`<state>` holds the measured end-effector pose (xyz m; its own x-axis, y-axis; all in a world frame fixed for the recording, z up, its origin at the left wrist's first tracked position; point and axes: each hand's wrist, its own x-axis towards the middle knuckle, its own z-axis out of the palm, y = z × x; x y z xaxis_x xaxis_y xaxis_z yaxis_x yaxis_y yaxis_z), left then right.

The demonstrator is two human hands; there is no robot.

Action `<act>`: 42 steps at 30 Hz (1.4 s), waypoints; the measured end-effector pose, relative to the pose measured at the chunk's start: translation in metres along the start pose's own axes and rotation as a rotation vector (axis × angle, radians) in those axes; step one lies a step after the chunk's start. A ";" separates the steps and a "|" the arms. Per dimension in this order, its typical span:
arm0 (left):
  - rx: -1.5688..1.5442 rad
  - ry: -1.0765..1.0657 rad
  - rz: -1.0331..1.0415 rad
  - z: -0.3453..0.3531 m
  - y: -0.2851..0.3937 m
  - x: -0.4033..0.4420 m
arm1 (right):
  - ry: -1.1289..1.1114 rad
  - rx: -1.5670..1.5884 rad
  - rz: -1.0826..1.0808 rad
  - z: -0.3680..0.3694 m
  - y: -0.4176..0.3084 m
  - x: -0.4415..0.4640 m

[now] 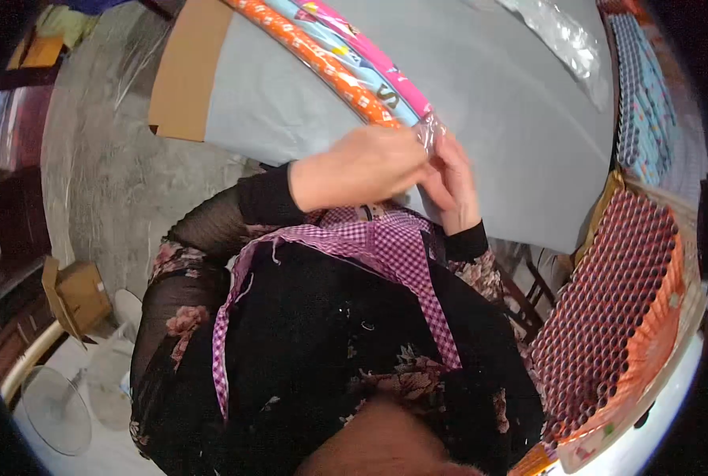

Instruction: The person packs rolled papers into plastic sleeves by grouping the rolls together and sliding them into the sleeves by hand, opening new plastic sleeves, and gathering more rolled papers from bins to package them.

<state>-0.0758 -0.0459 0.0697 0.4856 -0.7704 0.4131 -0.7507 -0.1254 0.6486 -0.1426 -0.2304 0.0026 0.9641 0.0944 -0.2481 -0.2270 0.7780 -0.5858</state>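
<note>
Three printed rolls lie side by side, slanting down across the table toward my hands: an orange one [314, 59] with white shapes, a light blue one [359, 73] and a pink one [376, 57]. Clear plastic wrap [431, 131] sticks out past their near ends. My left hand [362, 165], slightly blurred, is closed at this plastic, its fingertips partly hidden. From the other side my right hand [453, 176] pinches the same plastic between thumb and bent fingers. Both hands meet just above the table's near edge, in front of a purple checked apron [398, 246].
A grey sheet [521, 166] covers the table, with a cardboard flap [187, 75] at its left. Crumpled clear plastic [564, 44] lies at the far right. Beside the table stand dark red patterned goods [608, 309] and blue patterned goods [644, 111]. An open carton [82, 293] sits lower left.
</note>
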 end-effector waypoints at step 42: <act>0.553 -0.089 -0.116 -0.016 -0.111 0.023 | 0.468 -0.340 0.064 0.017 -0.062 -0.044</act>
<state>0.0257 -0.0391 0.0178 0.5575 -0.7786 0.2879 -0.8288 -0.5024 0.2461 -0.1686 -0.2725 0.0635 0.8012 -0.2099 -0.5604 -0.3886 0.5296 -0.7540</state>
